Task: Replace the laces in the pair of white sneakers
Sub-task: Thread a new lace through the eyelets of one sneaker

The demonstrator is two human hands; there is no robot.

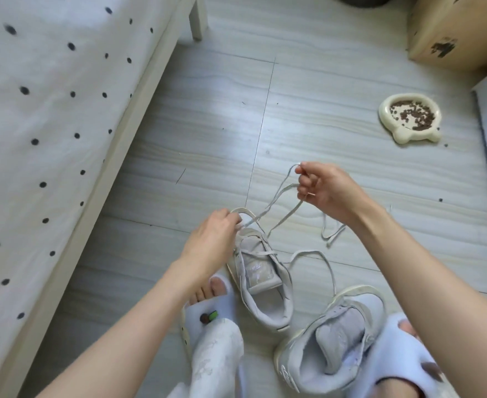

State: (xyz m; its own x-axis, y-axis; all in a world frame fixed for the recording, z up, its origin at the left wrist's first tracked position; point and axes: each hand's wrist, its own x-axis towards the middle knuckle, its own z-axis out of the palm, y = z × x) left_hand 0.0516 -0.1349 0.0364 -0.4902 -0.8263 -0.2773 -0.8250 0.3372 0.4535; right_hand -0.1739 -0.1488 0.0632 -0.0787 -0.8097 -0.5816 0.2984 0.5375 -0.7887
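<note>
Bed with dotted sheet ran along the left, pale plank floor took up the rest. Cardboard box sat top right, pet bowl with kibble below it.

Two white sneakers sat on the floor between the person's slippered feet: one sneaker in the centre, toe pointing away, partly laced; second sneaker just to its right, unlaced, tongue loose.

Left hand was at the centre sneaker's toe end, fingers pinching the lace. Right hand was raised above the floor, fingers curled round the same lace's strands. Another loose lace lay on the floor under the right wrist.
</note>
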